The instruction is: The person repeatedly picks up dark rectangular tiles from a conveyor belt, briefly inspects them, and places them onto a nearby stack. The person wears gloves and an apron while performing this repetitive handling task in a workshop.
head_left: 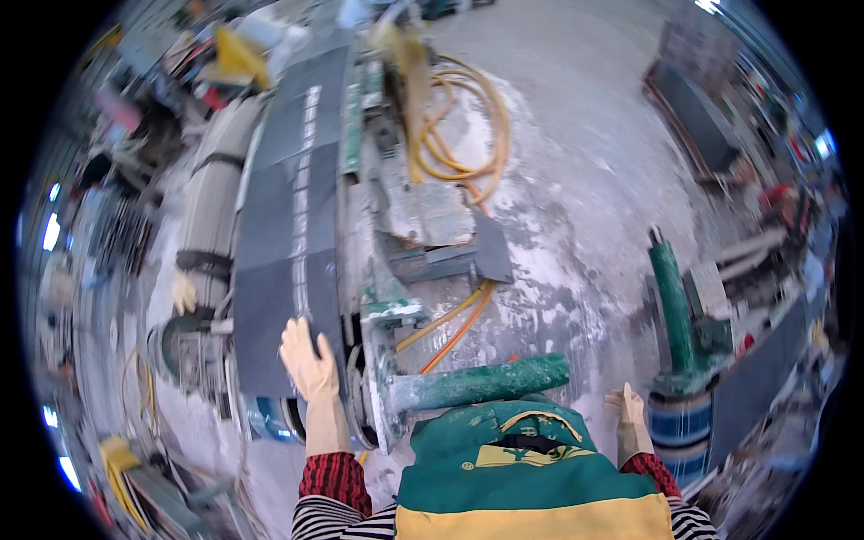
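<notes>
My left hand (311,362), in a cream rubber glove, is over the near end of a long dark grey slab strip (279,297) lying along a conveyor-like machine. Its fingers are stretched out and hold nothing; whether the palm touches the slab I cannot tell. A line of pale marks (301,207) runs down the strip. My right hand (630,416), in the same kind of glove, hangs at my right side with its fingers stretched and nothing in them. Beside it stands a blue-sided roller (681,427) of a second machine.
A green metal cylinder (486,382) juts from the left machine in front of my apron (531,468). Another green cylinder (670,301) rises at the right. Yellow hose (499,135) coils on the dusty wet floor. Broken slab pieces (441,261) lie beside the machine.
</notes>
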The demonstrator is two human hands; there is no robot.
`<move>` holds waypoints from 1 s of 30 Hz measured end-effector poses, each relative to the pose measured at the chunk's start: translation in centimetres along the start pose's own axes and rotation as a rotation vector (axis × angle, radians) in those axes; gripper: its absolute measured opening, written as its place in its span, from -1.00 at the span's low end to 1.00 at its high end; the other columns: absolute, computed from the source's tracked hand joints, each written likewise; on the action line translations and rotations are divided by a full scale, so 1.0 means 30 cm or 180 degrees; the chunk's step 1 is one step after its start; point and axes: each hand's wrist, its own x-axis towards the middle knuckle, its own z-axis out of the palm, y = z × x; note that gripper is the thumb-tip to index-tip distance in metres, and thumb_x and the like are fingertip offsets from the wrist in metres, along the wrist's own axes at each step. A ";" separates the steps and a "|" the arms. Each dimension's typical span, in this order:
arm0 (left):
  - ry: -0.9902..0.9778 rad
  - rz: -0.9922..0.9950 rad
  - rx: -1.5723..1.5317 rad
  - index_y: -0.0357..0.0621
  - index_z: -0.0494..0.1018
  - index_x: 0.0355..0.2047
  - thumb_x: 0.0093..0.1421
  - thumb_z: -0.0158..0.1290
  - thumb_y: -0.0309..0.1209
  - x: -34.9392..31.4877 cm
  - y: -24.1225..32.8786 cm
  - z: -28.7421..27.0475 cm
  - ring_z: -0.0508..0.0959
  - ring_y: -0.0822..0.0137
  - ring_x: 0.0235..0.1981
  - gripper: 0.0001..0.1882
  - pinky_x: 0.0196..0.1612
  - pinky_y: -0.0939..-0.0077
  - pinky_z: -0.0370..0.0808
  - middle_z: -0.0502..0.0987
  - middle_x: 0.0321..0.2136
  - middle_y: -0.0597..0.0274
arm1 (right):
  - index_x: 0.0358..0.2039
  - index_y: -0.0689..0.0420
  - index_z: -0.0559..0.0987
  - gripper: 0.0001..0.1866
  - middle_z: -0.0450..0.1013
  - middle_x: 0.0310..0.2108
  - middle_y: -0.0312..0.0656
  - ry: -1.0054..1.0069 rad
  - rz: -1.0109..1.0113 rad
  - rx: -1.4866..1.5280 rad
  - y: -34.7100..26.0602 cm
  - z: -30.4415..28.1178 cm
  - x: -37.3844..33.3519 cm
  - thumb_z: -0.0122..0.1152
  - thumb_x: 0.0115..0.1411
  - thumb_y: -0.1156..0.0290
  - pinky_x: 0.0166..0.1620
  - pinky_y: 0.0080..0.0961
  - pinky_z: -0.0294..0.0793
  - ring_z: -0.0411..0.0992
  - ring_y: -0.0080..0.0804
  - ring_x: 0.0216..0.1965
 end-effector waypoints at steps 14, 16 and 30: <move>-0.0059 -0.0860 0.0248 -0.06 0.30 0.19 0.25 -0.06 -0.34 -0.257 -0.081 -0.125 0.21 0.03 0.27 -0.53 0.34 0.14 0.03 0.28 0.22 0.05 | -0.32 0.19 0.45 -0.49 0.39 -0.58 -0.25 -0.0812 -0.0084 -0.0524 -0.328 0.326 0.275 0.09 0.24 -0.10 -0.59 -0.56 0.39 0.39 -0.45 -0.63; 0.0056 -0.1083 0.0242 -0.07 0.31 0.19 0.26 -0.09 -0.39 -0.281 -0.096 -0.144 0.21 0.03 0.27 -0.54 0.34 0.15 0.03 0.28 0.23 0.05 | -0.21 0.26 0.45 -0.45 0.48 -0.46 -0.11 -0.1205 -0.0011 -0.0614 -0.331 0.295 0.320 0.03 0.26 -0.09 -0.48 -0.51 0.48 0.48 -0.33 -0.53; 0.1238 -0.1960 -0.0239 -0.15 0.25 0.22 0.23 -0.16 -0.58 -0.356 -0.122 -0.081 0.24 0.06 0.26 -0.49 0.34 0.25 0.07 0.27 0.22 -0.03 | -0.23 0.30 0.43 -0.45 0.39 -0.57 -0.21 -0.1081 0.0104 -0.0993 -0.347 0.285 0.220 0.03 0.29 -0.06 -0.61 -0.56 0.31 0.31 -0.44 -0.67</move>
